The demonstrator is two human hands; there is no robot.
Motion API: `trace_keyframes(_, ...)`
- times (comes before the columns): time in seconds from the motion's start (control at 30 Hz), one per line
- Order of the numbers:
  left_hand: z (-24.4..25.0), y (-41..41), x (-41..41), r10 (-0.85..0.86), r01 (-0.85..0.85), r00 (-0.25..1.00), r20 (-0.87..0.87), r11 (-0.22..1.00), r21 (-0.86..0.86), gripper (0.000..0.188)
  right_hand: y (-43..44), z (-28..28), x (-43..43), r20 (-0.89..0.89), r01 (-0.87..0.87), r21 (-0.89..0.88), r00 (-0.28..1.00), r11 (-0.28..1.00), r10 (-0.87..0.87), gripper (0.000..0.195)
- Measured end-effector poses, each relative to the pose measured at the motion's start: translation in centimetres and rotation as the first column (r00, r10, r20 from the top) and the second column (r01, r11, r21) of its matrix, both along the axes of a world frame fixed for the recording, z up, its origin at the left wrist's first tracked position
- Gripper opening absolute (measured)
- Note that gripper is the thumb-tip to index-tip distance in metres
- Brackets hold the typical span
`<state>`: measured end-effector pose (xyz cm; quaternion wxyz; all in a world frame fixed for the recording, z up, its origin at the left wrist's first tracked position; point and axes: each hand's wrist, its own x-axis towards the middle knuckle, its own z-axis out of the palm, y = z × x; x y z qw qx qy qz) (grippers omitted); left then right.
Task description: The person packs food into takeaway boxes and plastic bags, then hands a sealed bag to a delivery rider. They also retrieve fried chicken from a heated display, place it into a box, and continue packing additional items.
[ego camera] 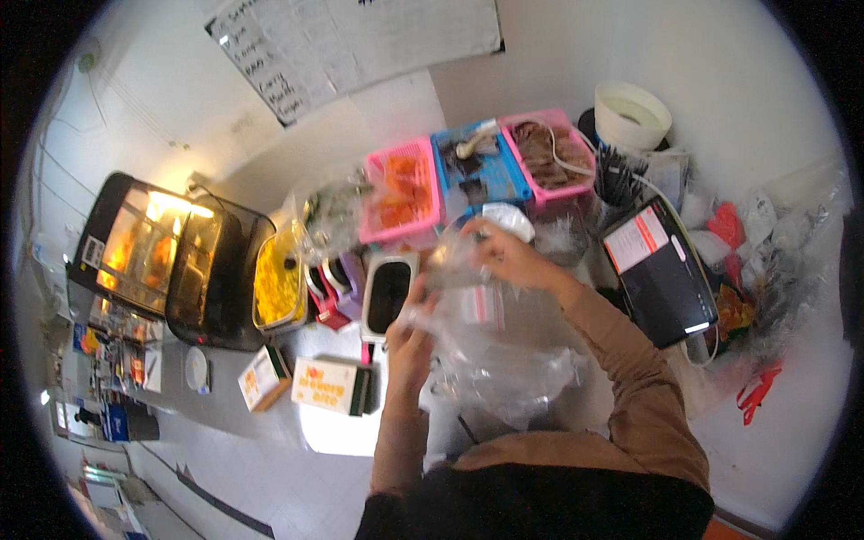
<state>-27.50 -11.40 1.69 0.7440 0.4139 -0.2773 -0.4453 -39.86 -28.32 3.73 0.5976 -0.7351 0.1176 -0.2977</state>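
Both hands work at clear plastic packaging over the metal counter. My left hand [413,337] grips a clear plastic bag [449,337], which trails down to the right toward my body. Farther forward, my right hand [503,253] has bent fingers at a clear, blurred plastic item [449,260]; whether that is part of the same bag I cannot tell. A small clear packet with a red-and-white print [482,305] lies between my forearms. Left of my hands stands a metal container with dark contents [390,293]. More crumpled clear plastic [533,385] lies close to my body.
Pink baskets [437,196] and a blue basket [516,177] line the wall. Leftward are a tray of yellow food [278,287], a lit display warmer [145,243] and two printed cartons [329,386], [260,379]. A tablet [665,283] and bundled plastic bags [756,229] are at right.
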Motion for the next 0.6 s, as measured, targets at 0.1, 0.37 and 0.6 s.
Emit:
trace_keyframes(0.1,-0.7,-3.6,-2.3,-0.031,0.033,0.999,-0.044,0.998,0.059,0.025,4.0,-1.2,-5.0,0.097,0.104,-0.126,0.991,0.987,-0.092,0.041)
trace_keyframes(0.37,-1.6,-9.3,-4.8,-0.263,0.512,0.446,0.856,0.859,-0.003,0.016,11.4,-10.9,-15.2,-0.615,0.538,0.253,0.731,0.804,-0.295,0.059)
trace_keyframes(0.6,-13.7,0.4,-6.1,-0.406,0.400,-0.504,0.762,0.672,0.623,0.013,12.0,-6.0,-12.4,0.191,0.114,0.801,0.882,0.588,-0.430,0.046)
